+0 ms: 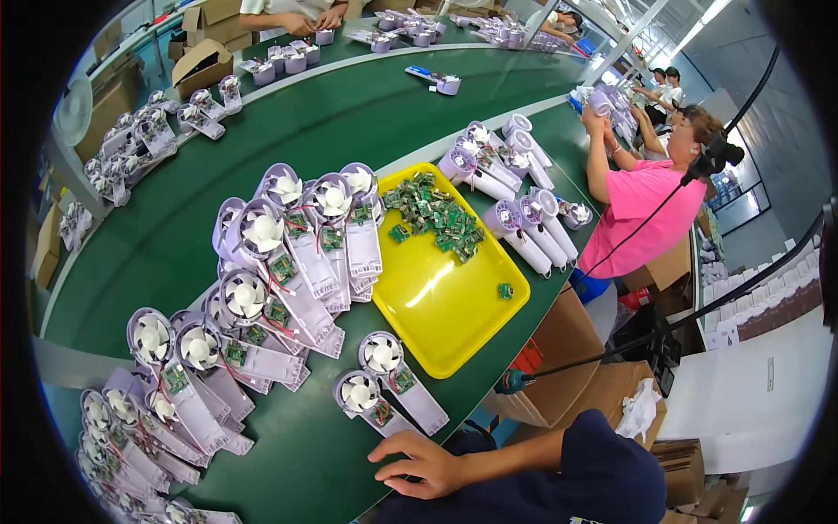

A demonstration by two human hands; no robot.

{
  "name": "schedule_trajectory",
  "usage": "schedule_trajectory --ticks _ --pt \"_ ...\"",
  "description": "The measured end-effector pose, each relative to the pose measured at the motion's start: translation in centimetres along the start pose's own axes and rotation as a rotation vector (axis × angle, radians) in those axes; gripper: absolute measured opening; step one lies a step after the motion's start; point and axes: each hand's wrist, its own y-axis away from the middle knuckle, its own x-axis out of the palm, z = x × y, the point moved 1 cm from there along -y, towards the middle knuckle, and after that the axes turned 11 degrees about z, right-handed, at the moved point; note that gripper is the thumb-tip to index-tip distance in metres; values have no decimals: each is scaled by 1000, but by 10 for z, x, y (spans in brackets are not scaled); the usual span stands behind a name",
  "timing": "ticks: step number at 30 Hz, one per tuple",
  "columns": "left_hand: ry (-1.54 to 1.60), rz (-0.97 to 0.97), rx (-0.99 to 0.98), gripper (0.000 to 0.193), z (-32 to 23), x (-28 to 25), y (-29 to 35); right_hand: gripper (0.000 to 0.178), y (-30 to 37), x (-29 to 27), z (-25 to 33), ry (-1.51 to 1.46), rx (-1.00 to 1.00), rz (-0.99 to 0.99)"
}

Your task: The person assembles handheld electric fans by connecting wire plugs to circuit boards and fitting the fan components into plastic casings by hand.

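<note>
My right hand (419,467) rests at the near edge of the green table, fingers apart and slightly curved, with nothing seen in it. Just beyond its fingers lie two lavender handheld fan halves (406,389) with white blades, their open handles showing small green circuit boards and wires. My left hand is out of the picture. A yellow tray (445,336) sits past these two, holding a heap of loose green circuit boards (436,214) at its far end and a single board (505,291) near its right rim.
Stacked fan halves (301,253) fill the left of the table. Closed fans (524,231) lie beyond the tray. An electric screwdriver (513,382) hangs by the edge above an open cardboard box (559,341). A co-worker in pink (650,205) handles a fan; a conveyor (349,113) curves behind.
</note>
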Motion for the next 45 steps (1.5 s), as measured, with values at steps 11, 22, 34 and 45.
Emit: schedule_trajectory --ticks 11,22,34,45 --pt "159 43 -24 34 24 1 -5 28 -11 23 2 -257 191 403" --pt "286 327 125 16 -95 32 88 34 -47 3 10 -298 223 354" --pt "507 583 22 24 -121 60 99 23 -76 46 12 -187 102 362" --pt "1144 627 -350 29 -143 40 113 28 -78 12 9 -203 287 390"
